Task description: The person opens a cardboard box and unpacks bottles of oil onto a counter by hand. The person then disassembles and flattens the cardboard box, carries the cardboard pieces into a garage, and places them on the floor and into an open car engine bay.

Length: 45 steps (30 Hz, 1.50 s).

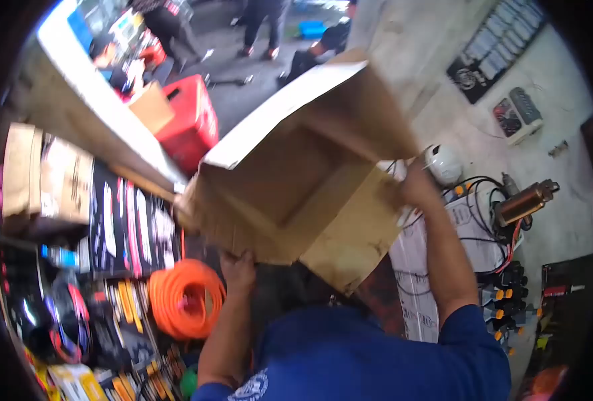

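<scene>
A large open cardboard box [290,174] is held up in front of me, tilted so that its brown inside faces me. Its near flap [353,234] hangs down with dark stains on it, and the far flap [286,110] looks white. My left hand [238,271] is closed on the lower left edge, thumb showing on the cardboard. At the right side of the box my right hand [418,187] grips the edge; it is blurred and its fingers are partly hidden.
An orange coiled hose [186,299] lies at the left, near cartons [46,174] and a water bottle [61,256]. A red bin [189,123] stands beyond. On the right are a white helmet [443,165], cables and a copper-coloured cylinder [527,202]. Several people are in the background.
</scene>
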{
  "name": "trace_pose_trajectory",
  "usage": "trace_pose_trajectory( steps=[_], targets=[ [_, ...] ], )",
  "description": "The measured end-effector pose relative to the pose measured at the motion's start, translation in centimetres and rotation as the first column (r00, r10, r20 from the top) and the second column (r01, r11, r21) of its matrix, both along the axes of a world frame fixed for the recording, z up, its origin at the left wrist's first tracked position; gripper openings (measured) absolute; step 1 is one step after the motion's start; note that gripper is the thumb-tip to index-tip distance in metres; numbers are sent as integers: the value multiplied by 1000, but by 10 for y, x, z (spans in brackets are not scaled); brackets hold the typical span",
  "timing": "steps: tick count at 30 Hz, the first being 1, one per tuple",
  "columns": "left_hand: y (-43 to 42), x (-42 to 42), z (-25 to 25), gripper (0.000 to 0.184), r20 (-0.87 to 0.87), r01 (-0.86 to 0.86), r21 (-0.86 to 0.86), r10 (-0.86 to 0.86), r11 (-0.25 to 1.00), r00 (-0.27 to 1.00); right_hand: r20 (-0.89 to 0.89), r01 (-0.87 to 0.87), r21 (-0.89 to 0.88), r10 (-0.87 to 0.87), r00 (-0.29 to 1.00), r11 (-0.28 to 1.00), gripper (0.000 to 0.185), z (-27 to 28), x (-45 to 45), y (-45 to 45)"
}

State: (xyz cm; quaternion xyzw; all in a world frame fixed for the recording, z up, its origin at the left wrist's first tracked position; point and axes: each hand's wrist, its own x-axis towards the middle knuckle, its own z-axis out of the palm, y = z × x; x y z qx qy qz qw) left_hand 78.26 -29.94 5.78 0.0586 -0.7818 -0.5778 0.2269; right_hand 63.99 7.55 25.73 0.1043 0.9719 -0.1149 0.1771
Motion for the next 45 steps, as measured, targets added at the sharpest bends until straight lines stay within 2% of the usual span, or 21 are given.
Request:
trace_pose_trajectory(
  steps=[1,2,3,4,6,8,11,14,19,21,22,23,24,25,27,29,31,35,37,38,45],
  targets=[
    [9,-16,24,62,129,-20,326,-24,945,991,237,-478,201,431,871,855,62,-18,-11,-9],
    [23,-31,47,63,249,-56,614,-126,787,960,-244,-420,150,445,861,895,63,-67,-1,-8],
    [26,-46,25,64,177,-35,616,-94,787,980,69,-511,137,506,860,849,65,-57,-3,-36],
    [22,-66,4,64,212,-26,587,-122,809,970,-109,-587,68,591,799,807,67,-70,6,-47],
    [25,-94,-2,64,292,-61,636,-168,769,942,-6,-732,-153,740,672,664,68,-100,-17,-69],
    [19,-118,-11,63,375,-124,697,-213,706,902,-93,-857,-10,853,514,515,67,-112,-34,-79],
    [-4,-152,-19,63,478,-212,760,-307,614,823,41,-843,-190,862,505,503,63,-120,-54,-95],
    [-28,-188,-23,62,520,-263,785,-365,561,772,-103,-782,-362,812,574,507,59,-141,-55,-111],
    [-37,-252,-12,62,529,-247,788,-413,564,741,-123,-701,-360,713,690,616,44,-155,-119,-138],
    [-2,-286,21,51,417,-189,541,-66,820,906,-180,-807,-153,787,590,570,34,-120,-152,-137],
    [11,-294,42,51,414,-196,545,-59,815,908,-177,-814,-148,794,581,562,34,-115,-165,-137],
    [19,-295,71,41,126,131,154,-151,979,980,-299,-807,-194,750,590,558,31,-112,-176,-138],
    [18,-294,99,32,-87,288,-357,-339,888,937,-419,-813,-241,699,580,530,28,-109,-187,-146],
    [11,-295,116,25,-144,241,-798,-565,552,813,-429,-808,-281,685,589,518,28,-94,-191,-153],
    [-4,-315,104,21,-125,532,-604,-729,594,673,-442,-819,-314,690,574,480,27,-76,-191,-158],
    [-24,-324,101,18,17,597,-598,-736,535,676,-453,-853,-291,723,521,432,28,-69,-202,-166],
    [-34,-337,108,14,-4,577,-617,-735,535,678,-283,-730,-375,679,678,572,31,-64,-208,-180],
    [-63,-362,99,11,-118,502,-548,-656,669,745,-223,-691,-404,668,710,600,35,-46,-234,-212],
    [-82,-370,99,13,-4,646,-386,-702,658,713,-174,-693,-387,690,703,608,35,-38,-245,-228],
    [-96,-378,92,19,185,732,-325,-719,598,670,-172,-697,-391,697,697,601,35,-37,-250,-236],
    [-125,-396,109,21,322,687,-353,-607,635,727,-196,-727,-362,715,671,583,38,-39,-275,-291]
  ],
)
